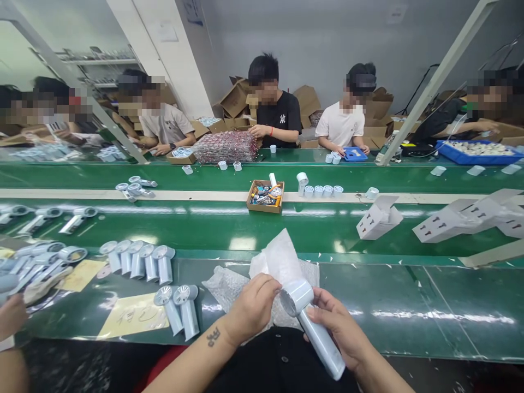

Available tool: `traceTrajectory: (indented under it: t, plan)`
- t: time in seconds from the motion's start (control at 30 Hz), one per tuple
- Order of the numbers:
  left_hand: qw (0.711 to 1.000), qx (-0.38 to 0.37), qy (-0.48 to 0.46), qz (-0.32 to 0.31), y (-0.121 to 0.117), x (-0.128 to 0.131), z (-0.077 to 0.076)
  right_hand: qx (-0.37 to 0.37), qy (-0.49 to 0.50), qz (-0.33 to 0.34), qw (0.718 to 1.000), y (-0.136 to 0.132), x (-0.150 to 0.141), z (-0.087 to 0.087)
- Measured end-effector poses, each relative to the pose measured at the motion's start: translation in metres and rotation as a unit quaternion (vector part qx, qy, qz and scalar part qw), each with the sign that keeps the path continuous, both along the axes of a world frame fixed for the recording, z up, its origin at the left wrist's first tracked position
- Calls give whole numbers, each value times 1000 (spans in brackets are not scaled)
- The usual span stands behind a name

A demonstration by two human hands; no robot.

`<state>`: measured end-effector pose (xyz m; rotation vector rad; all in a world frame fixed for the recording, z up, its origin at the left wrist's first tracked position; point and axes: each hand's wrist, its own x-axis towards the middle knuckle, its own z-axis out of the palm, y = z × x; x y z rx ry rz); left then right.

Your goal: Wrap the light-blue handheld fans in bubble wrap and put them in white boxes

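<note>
A pale blue handheld fan (pixel 313 322) hangs tilted over the table edge, its round head up and to the left. My right hand (pixel 338 322) is closed around its neck and upper handle. Close against the left rim of the fan's head, the fingers of my left hand (pixel 257 300) are pinched together; what is between them, if anything, is hidden. Behind both hands lie a white translucent bag (pixel 278 256) and crumpled bubble wrap (pixel 224 285). Two similar fans (pixel 186 311) lie to the left of my left hand, partly on a yellow paper sheet (pixel 133 316).
A row of fans (pixel 139 259) lies further left, beside a co-worker's hand (pixel 10 316). Beyond the table runs a green conveyor belt (pixel 213 224) carrying white boxes (pixel 379 218). A cardboard tray of small parts (pixel 265 197) stands on the divider. Several co-workers sit opposite.
</note>
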<state>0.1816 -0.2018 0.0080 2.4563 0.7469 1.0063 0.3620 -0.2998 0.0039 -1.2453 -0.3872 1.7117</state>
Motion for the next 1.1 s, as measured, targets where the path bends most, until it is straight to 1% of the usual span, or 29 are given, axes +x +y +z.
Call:
traceTrajectory:
  t: [0.07, 0.1, 0.13, 0.23, 0.27, 0.3, 0.33, 0.37, 0.4, 0.43, 0.5, 0.53, 0.57, 0.63, 0.67, 0.7, 0.77, 0.8, 0.83, 0.87, 0.9, 0.97, 1.0, 1.07, 1.1]
  plan:
    - [998, -39, 7, 38, -1, 3, 3, 11, -14, 11, 1000, -1, -2, -2]
    - [998, -45, 9, 35, -1, 5, 5, 17, -17, 18, 1000, 0, -3, -2]
    - [999, -35, 10, 15, -1, 7, 7, 22, -14, 21, 999, 0, -4, -2]
    - [994, 49, 34, -89, 0, 0, 11, 17, -1, -1, 1000, 1, -4, -1]
    - [990, 74, 50, -105, 1, -4, 11, 11, -3, -11, 1000, 1, -4, -1]
    - [988, 94, 66, -106, 1, -9, 9, 4, -7, -19, 1000, 0, -3, 0]
    - [986, 109, 79, -96, 2, -13, 6, 0, -10, -26, 1000, 0, -3, 0]
    - [986, 119, 89, -72, 2, -14, 1, 0, -14, -33, 999, -1, -3, 1]
    - [988, 120, 92, -33, 2, -14, -5, 4, -16, -42, 999, -1, -4, 0]
    - [989, 111, 92, 18, 1, -10, -12, 8, -19, -54, 998, 0, -5, 0]
    - [987, 69, 91, 112, -2, 1, -23, 12, -21, -87, 996, 0, -9, -2]
    - [985, 47, 91, 136, -5, 6, -27, 10, -20, -105, 994, 0, -10, -3]
    - [986, 33, 90, 138, -8, 12, -29, 5, -16, -119, 993, 0, -11, -4]
    - [993, 28, 81, 82, -13, 18, -30, -11, -2, -134, 991, -3, -11, -6]
    - [995, 26, 74, 54, -14, 19, -28, -22, 7, -138, 990, -5, -11, -6]
    - [997, 13, 68, 40, -14, 20, -25, -35, 15, -134, 990, -7, -10, -6]
    - [996, -34, 52, 58, -10, 21, -17, -54, 27, -112, 992, -12, -8, -3]
    - [995, -49, 40, 74, -7, 22, -13, -59, 30, -97, 993, -13, -7, -2]
    - [995, -47, 28, 78, -4, 22, -9, -61, 32, -83, 994, -14, -6, 0]
    - [997, -28, 17, 63, -2, 21, -5, -59, 36, -73, 995, -15, -5, 1]
    - [999, 6, 12, 34, -1, 20, -3, -59, 42, -71, 995, -15, -4, 1]
    - [997, 72, 17, -24, -4, 15, 1, -71, 57, -89, 992, -14, -2, 0]
    - [995, 89, 20, -33, -7, 12, 1, -78, 63, -99, 990, -14, -2, -1]
    - [995, 90, 23, -41, -17, 8, -1, -92, 68, -111, 987, -13, -3, -5]
    - [995, 81, 28, -56, -22, 8, -3, -94, 70, -116, 986, -12, -4, -8]
